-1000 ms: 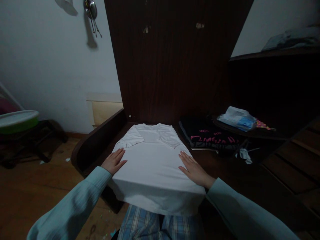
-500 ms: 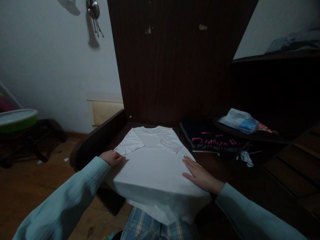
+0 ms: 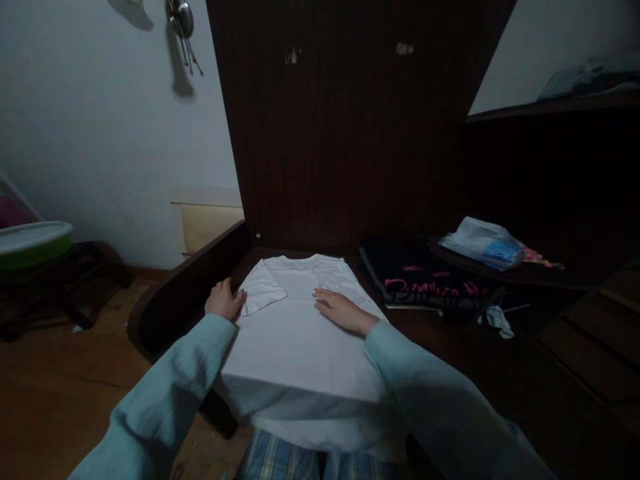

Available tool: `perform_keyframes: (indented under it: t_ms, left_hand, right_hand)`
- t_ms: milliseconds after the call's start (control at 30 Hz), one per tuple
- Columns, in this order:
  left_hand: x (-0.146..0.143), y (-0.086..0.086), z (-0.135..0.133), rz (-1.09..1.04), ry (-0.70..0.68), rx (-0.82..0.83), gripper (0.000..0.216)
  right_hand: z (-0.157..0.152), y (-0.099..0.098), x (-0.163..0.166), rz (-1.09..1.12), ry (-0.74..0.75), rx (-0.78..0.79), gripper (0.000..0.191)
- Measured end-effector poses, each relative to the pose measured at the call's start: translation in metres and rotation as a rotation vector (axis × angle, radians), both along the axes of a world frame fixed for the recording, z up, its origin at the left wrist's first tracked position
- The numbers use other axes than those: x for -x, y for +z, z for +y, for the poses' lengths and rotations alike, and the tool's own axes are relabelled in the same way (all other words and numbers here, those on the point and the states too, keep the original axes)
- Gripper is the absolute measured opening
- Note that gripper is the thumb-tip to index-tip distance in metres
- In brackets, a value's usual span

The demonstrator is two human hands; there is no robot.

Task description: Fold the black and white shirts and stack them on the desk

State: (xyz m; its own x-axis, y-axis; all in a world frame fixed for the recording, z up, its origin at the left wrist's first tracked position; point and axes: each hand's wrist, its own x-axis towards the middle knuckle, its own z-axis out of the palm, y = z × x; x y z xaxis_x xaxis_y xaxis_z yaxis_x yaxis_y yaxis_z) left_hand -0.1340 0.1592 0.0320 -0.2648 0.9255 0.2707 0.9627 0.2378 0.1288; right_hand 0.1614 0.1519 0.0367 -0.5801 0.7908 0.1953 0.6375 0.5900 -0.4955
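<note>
Head view: our left hand (image 3: pixel 225 301) curls at the left edge of the white shirt (image 3: pixel 295 350), grip unclear; our right hand (image 3: pixel 343 312) lies open across it, holding nothing. Even pressure should keep the shirt smooth on the tabletop (image 3: pixel 417 330), with dark clothing (image 3: pixel 413 265) to its right.

Qty: 2 hands (image 3: pixel 223 300) (image 3: pixel 344 312), 1 tee (image 3: pixel 300 347)

The right hand (image 3: pixel 345 312) hides part of the white shirt (image 3: pixel 295 347); whether the left hand (image 3: pixel 225 301) grips the shirt's edge cannot be told. The view's left edge cuts off the green tub (image 3: pixel 40 250), and small lettering (image 3: pixel 413 269) on the black cloth (image 3: pixel 387 261) is too blurred to read.
</note>
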Motion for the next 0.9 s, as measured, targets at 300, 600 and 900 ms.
perform_keyframes:
  t_ms: [300, 600, 900]
  left_hand:
    - [-0.002, 0.004, -0.001, -0.014, 0.044, 0.197, 0.046]
    - [0.007, 0.028, 0.019, -0.074, -0.182, 0.386, 0.038]
    - [-0.085, 0.045, -0.001, 0.068, -0.366, 0.369, 0.034]
  right_hand:
    - [0.017, -0.014, 0.094, -0.136, 0.176, -0.13, 0.049]
    - [0.015, -0.039, 0.098, -0.013, 0.163, -0.173, 0.055]
    - [0.023, -0.029, 0.09, 0.533, -0.156, 0.082, 0.036]
